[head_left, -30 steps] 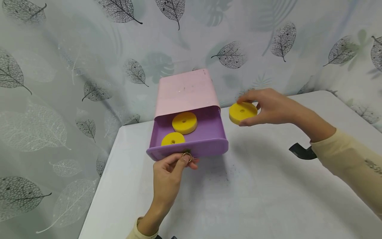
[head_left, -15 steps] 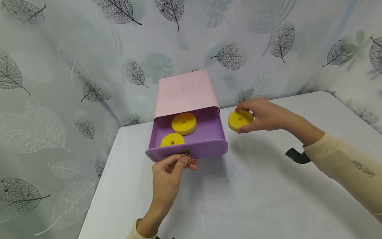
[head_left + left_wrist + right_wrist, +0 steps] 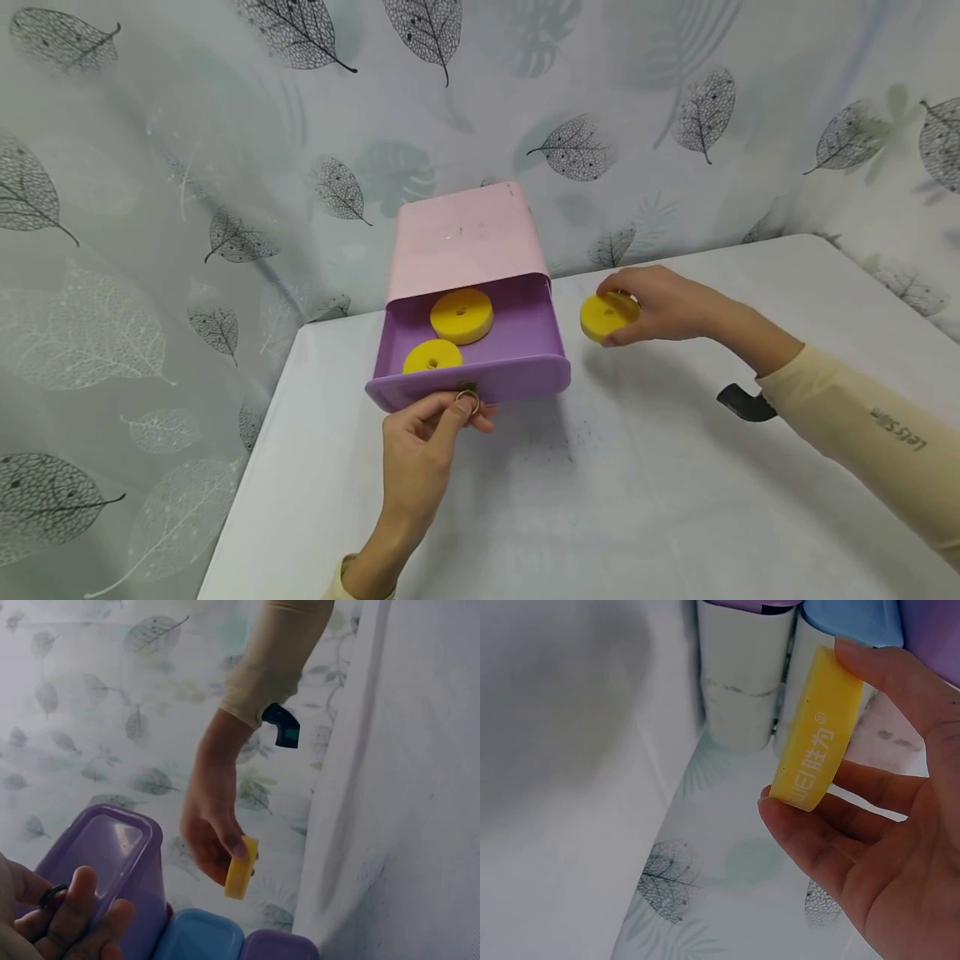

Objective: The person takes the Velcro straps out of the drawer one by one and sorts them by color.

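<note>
In the head view, the purple drawer (image 3: 525,375) is pulled out of a pink cabinet (image 3: 468,237). My left hand (image 3: 420,450) pinches the small metal ring pull (image 3: 468,402) on its front. To the right of the drawer, my right hand (image 3: 667,304) holds a flat yellow roll (image 3: 609,317) with a small centre hole, thumb and fingers on its rim. White print runs along the edge of this roll (image 3: 819,739) in the right wrist view. Two similar rolls lie inside the drawer: one farther back (image 3: 461,315), one behind the front panel (image 3: 432,357), partly hidden.
The left wrist view shows a blue drawer front (image 3: 201,936) and another purple one (image 3: 279,945) beside the pulled-out drawer. A white cloth (image 3: 637,500) covers the table. Behind it hangs a leaf-patterned curtain (image 3: 480,100). A black curved piece (image 3: 746,403) sticks out by the right sleeve.
My right hand has come down a little with the yellow roll, still right of the drawer. The left hand keeps its pinch on the ring, and the drawer stays where it was.
</note>
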